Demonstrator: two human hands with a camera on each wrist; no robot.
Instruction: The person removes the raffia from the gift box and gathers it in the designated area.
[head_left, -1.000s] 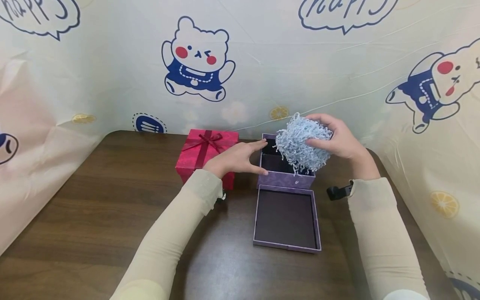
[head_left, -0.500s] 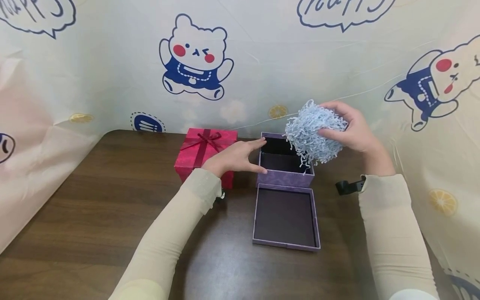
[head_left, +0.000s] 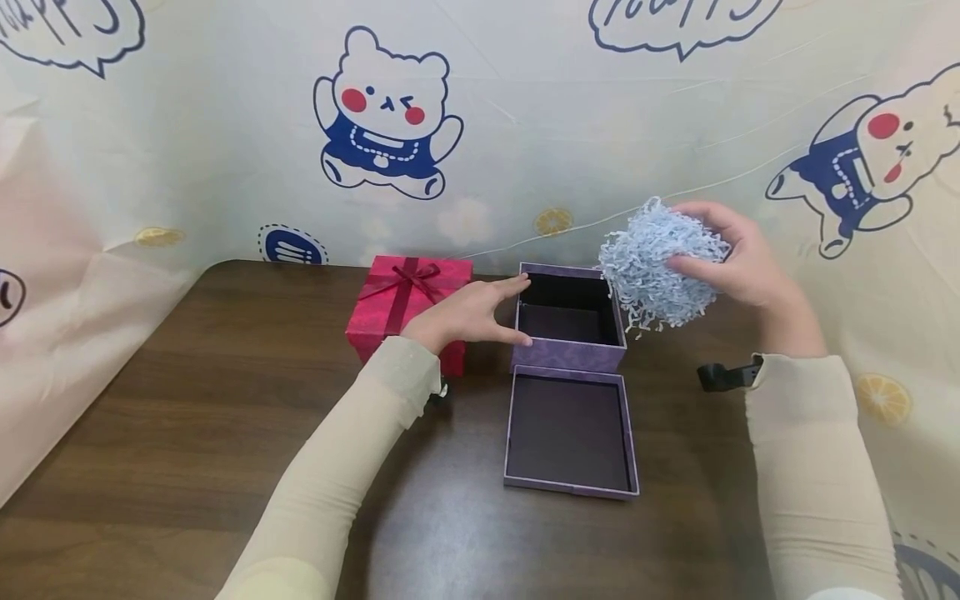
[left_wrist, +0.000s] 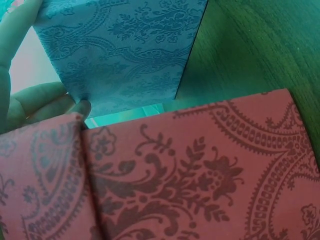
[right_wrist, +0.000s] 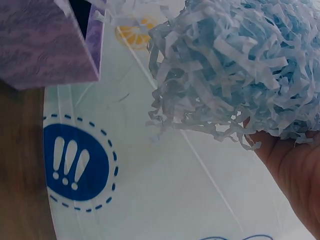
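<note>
My right hand [head_left: 738, 250] grips a fluffy bundle of light blue shredded paper [head_left: 660, 262], thumb in front and fingers behind. The bundle hangs in the air just right of an uncovered purple box [head_left: 570, 354]. Its strands also fill the upper right of the right wrist view, where the paper [right_wrist: 240, 65] hides most of the fingers. My left hand [head_left: 472, 315] lies with spread, fairly straight fingers against the left side of the box, fingertips touching near its back and front corners. The box interior is dark, with only part of its floor showing.
A red gift box [head_left: 378, 321] with a bow stands left of the purple box, under my left forearm. A purple lid [head_left: 570, 433] lies inside up in front of the box. The brown table [head_left: 225, 417] meets a printed cloth backdrop [head_left: 525, 125].
My right hand has moved right and slightly up with the shredded paper, from over the purple box to its right side. The left hand keeps its place on the box.
</note>
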